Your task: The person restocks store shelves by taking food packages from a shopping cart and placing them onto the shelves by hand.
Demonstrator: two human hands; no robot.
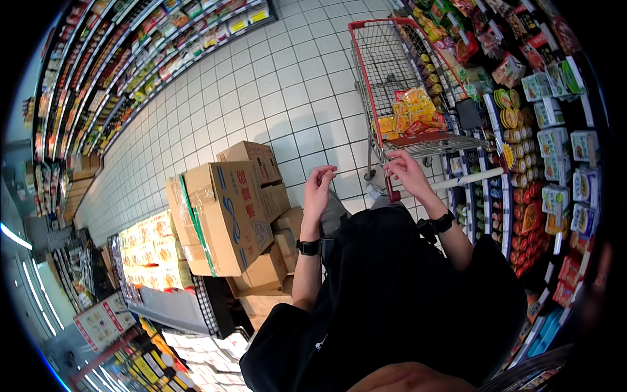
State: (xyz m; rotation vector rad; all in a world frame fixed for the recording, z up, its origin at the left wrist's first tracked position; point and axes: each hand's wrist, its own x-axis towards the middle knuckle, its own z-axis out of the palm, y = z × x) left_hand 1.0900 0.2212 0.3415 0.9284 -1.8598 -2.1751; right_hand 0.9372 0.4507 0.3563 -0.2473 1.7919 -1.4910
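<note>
My left hand (pixel 318 189) hovers in front of my body, fingers loosely bent and apart, with nothing seen in it. It is nearest to the stacked cardboard cartons (pixel 215 215) on my left. My right hand (pixel 407 175) is held up beside the shopping cart (pixel 358 72), its fingers curved and spread, and looks empty. Whether it touches the cart behind it I cannot tell. The cart has a wire basket with red rims and a pale push bar (pixel 467 178). Yellow and orange packets (pixel 415 108) lie in a heap in the basket.
Shelves of packaged food and cans (pixel 522 150) run close along my right. Across the white tiled floor (pixel 248 98) stands another long shelf (pixel 163 39). Behind the cartons, at lower left, pale yellow packages (pixel 153 251) are piled on a dark display stand (pixel 170 310).
</note>
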